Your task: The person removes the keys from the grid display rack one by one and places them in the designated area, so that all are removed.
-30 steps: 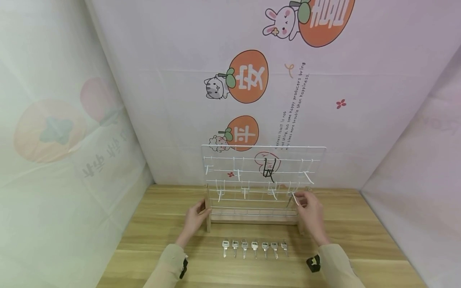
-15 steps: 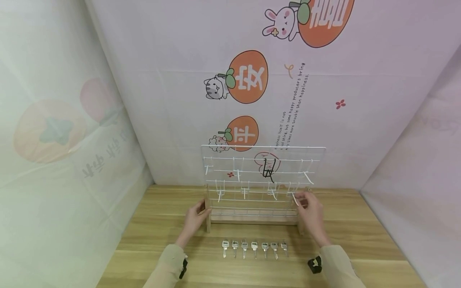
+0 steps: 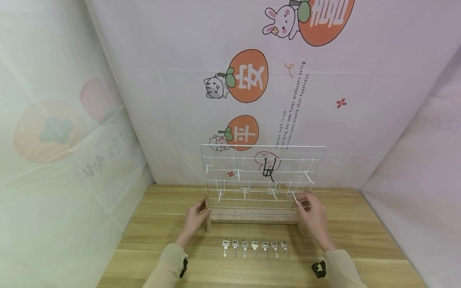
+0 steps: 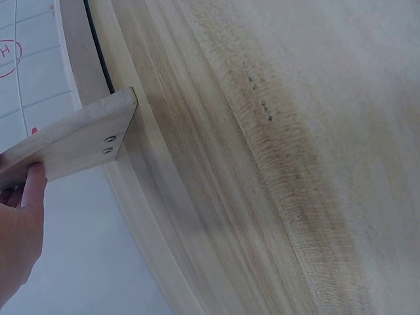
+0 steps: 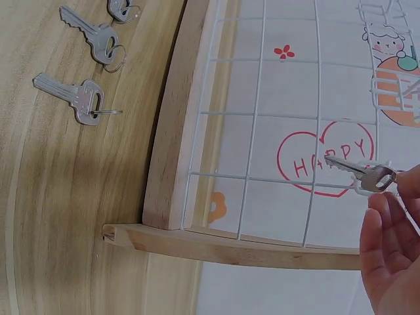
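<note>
A white wire grid rack [image 3: 264, 147] with a wooden frame stands upright on the table. My left hand [image 3: 195, 217] grips its left wooden post [image 3: 207, 226]; in the left wrist view the thumb lies along the post [image 4: 79, 139]. At the lower right hook [image 3: 295, 197], my right hand [image 3: 312, 212] pinches a silver key by its ring. The right wrist view shows this key [image 5: 371, 176] in front of the grid, its blade pointing away from the fingertips [image 5: 375, 226]. Several more silver keys [image 3: 255, 246] lie in a row on the table before the rack.
Several white hooks [image 3: 220, 194] and one black hook [image 3: 268, 172] hang on the grid. The wooden table [image 3: 345, 224] meets printed cloth walls [image 3: 180, 100] at the back and sides. The rack's wooden base bar [image 3: 252, 219] runs behind the keys.
My right hand and sleeve have shifted slightly to the right. The left hand, the rack and the row of keys have stayed in place.
</note>
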`<state>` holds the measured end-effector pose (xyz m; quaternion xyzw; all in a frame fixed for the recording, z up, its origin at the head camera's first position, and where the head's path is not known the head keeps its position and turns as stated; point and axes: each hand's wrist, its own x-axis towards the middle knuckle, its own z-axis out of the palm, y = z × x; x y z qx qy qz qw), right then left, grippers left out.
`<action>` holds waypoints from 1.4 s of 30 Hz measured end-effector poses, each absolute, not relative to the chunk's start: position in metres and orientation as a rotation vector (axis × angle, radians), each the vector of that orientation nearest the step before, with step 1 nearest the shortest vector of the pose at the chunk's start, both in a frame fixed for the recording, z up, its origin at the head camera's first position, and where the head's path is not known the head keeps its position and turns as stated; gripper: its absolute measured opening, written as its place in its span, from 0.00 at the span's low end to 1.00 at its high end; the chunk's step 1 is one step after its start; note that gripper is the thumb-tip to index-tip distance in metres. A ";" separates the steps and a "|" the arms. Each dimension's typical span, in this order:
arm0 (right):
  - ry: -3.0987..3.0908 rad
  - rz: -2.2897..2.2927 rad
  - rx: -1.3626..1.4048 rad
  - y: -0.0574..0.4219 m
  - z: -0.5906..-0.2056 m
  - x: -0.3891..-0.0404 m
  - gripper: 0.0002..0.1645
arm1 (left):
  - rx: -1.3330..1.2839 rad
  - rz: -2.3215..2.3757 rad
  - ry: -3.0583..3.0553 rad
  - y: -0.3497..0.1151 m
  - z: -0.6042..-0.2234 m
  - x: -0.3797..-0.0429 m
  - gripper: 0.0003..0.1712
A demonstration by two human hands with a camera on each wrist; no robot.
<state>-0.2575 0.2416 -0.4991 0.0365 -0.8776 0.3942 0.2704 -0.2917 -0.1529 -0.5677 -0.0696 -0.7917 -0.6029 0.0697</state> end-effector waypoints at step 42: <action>-2.219 1.091 0.278 0.238 -0.495 -0.235 0.07 | -0.247 -1.829 -2.382 -0.148 -0.546 -0.279 0.30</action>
